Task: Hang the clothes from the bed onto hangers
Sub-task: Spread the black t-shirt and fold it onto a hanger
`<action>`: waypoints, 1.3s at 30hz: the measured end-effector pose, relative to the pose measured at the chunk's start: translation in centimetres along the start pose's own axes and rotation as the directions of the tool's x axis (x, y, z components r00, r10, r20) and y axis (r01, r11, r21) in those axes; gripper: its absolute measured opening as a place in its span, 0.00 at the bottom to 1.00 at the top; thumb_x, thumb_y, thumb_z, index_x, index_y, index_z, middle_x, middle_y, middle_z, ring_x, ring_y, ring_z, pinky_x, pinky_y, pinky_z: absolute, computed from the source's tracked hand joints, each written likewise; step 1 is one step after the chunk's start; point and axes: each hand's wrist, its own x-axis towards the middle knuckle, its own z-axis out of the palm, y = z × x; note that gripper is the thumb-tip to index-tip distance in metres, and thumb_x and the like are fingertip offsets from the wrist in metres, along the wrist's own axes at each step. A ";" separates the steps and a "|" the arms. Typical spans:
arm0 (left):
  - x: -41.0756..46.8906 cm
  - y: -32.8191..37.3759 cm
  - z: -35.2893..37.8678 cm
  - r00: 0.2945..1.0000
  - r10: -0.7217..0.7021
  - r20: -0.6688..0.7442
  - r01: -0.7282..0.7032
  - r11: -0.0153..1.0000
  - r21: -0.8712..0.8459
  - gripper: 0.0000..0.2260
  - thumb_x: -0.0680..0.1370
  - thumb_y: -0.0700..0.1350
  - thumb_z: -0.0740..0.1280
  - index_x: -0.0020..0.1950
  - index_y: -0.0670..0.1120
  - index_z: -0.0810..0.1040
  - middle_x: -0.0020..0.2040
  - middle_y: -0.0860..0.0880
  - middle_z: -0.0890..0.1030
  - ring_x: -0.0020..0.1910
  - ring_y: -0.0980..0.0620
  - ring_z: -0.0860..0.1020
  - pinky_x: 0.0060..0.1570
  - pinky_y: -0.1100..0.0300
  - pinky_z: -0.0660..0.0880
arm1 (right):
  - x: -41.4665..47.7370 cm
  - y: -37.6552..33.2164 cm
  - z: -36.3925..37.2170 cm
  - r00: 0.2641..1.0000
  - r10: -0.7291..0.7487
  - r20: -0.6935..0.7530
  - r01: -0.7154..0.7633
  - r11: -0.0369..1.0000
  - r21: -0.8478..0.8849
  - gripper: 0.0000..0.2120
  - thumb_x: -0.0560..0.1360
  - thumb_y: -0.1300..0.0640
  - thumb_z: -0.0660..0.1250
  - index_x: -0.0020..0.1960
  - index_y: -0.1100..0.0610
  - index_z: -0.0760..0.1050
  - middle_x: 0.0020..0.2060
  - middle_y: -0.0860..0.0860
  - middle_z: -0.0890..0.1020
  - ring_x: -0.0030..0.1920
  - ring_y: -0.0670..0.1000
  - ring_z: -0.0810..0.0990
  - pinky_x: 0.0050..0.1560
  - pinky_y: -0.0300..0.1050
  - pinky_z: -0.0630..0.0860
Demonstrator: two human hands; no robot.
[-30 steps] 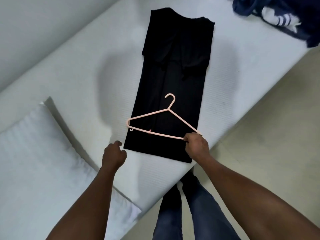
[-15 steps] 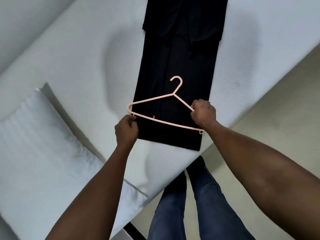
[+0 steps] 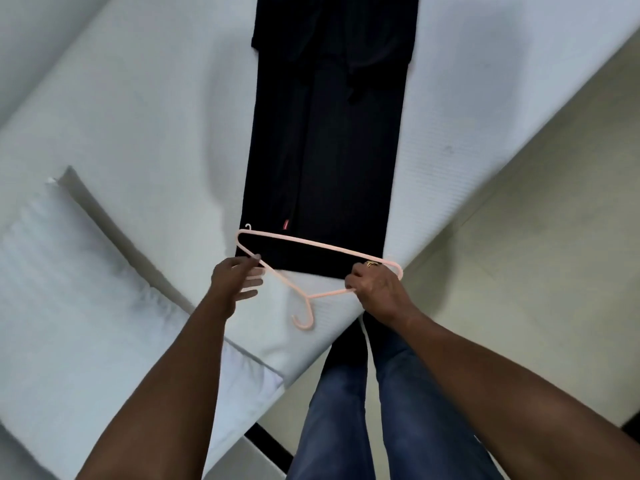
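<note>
A folded black garment point(image 3: 329, 161) lies lengthwise on the white bed point(image 3: 145, 126), its near hem at the bed's front edge. A pale pink hanger point(image 3: 311, 242) is held over that hem, flipped so its hook points toward me. My left hand point(image 3: 237, 280) pinches the hanger's left sloping arm with thumb and forefinger, the other fingers loose. My right hand point(image 3: 375, 289) grips the right end, fingers curled round it.
A white pillow point(image 3: 69, 278) lies at the left on the bed. Beige floor point(image 3: 519, 271) runs along the bed's right edge. My legs in blue jeans point(image 3: 363, 410) stand against the bed corner.
The hanger has been flipped over, its hook now pointing toward me, and drawn down to the garment's near hem. Both hands came closer to me with it.
</note>
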 end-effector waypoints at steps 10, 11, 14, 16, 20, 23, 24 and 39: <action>0.8 -5.0 2.7 0.705 0.703 -0.093 -0.327 0.439 0.837 0.08 0.75 0.43 0.72 0.44 0.45 0.74 0.41 0.47 0.78 0.40 0.44 0.76 0.38 0.52 0.70 | -1.5 0.0 2.5 0.983 0.180 -0.035 -0.173 0.976 0.135 0.11 0.73 0.51 0.73 0.52 0.56 0.83 0.46 0.51 0.82 0.43 0.54 0.80 0.46 0.50 0.77; 0.9 -4.8 2.8 0.658 0.753 0.007 -0.370 0.316 0.873 0.07 0.74 0.41 0.72 0.45 0.44 0.74 0.43 0.45 0.77 0.42 0.42 0.76 0.37 0.51 0.72 | -1.3 0.1 2.1 0.977 0.207 -0.047 -0.200 0.971 0.128 0.11 0.74 0.50 0.71 0.52 0.56 0.82 0.46 0.51 0.82 0.43 0.54 0.79 0.44 0.50 0.78; 1.9 -3.9 3.1 0.518 0.787 0.335 -0.467 -0.067 0.882 0.08 0.72 0.36 0.69 0.49 0.42 0.74 0.47 0.42 0.75 0.46 0.40 0.73 0.38 0.45 0.73 | -0.9 0.3 1.4 0.958 0.281 -0.048 -0.279 0.959 0.042 0.10 0.73 0.52 0.72 0.52 0.56 0.80 0.47 0.51 0.79 0.43 0.54 0.78 0.35 0.47 0.75; 2.8 -3.6 3.2 0.457 0.746 0.485 -0.459 -0.269 0.847 0.07 0.74 0.35 0.64 0.51 0.41 0.74 0.48 0.40 0.74 0.46 0.39 0.72 0.42 0.44 0.73 | -0.6 0.5 1.5 0.955 0.295 -0.009 -0.295 0.954 -0.050 0.13 0.70 0.54 0.75 0.52 0.57 0.78 0.47 0.52 0.78 0.42 0.54 0.77 0.32 0.45 0.70; 4.6 -2.9 2.4 0.463 0.729 0.503 -0.324 -0.389 0.862 0.05 0.78 0.38 0.63 0.53 0.41 0.73 0.48 0.40 0.75 0.49 0.39 0.75 0.48 0.46 0.75 | 0.2 0.9 2.2 0.959 0.280 -0.033 -0.282 0.947 -0.156 0.13 0.66 0.63 0.76 0.48 0.58 0.77 0.42 0.52 0.77 0.37 0.54 0.77 0.28 0.44 0.66; 5.3 -3.2 1.6 0.470 0.753 0.460 -0.261 -0.380 0.888 0.05 0.78 0.37 0.67 0.53 0.40 0.74 0.47 0.39 0.77 0.47 0.39 0.77 0.43 0.49 0.76 | 0.8 1.3 2.6 0.972 0.225 -0.064 -0.232 0.959 -0.162 0.11 0.65 0.67 0.75 0.45 0.60 0.77 0.39 0.54 0.77 0.34 0.56 0.77 0.25 0.45 0.67; 5.6 -3.3 1.1 0.474 0.754 0.455 -0.244 -0.384 0.891 0.06 0.78 0.36 0.68 0.54 0.39 0.75 0.49 0.39 0.78 0.47 0.39 0.77 0.41 0.49 0.76 | 1.0 1.4 2.5 0.974 0.212 -0.076 -0.222 0.962 -0.161 0.10 0.65 0.69 0.74 0.43 0.61 0.77 0.37 0.55 0.77 0.33 0.56 0.76 0.24 0.45 0.67; 3.6 6.3 -1.8 0.438 0.809 0.393 -0.639 -0.027 0.768 0.06 0.76 0.40 0.66 0.52 0.42 0.78 0.36 0.44 0.79 0.35 0.41 0.77 0.36 0.51 0.74 | 3.3 4.1 -3.6 0.852 0.504 -0.143 -0.440 0.837 0.326 0.07 0.77 0.60 0.67 0.55 0.55 0.78 0.34 0.50 0.81 0.34 0.53 0.78 0.37 0.45 0.71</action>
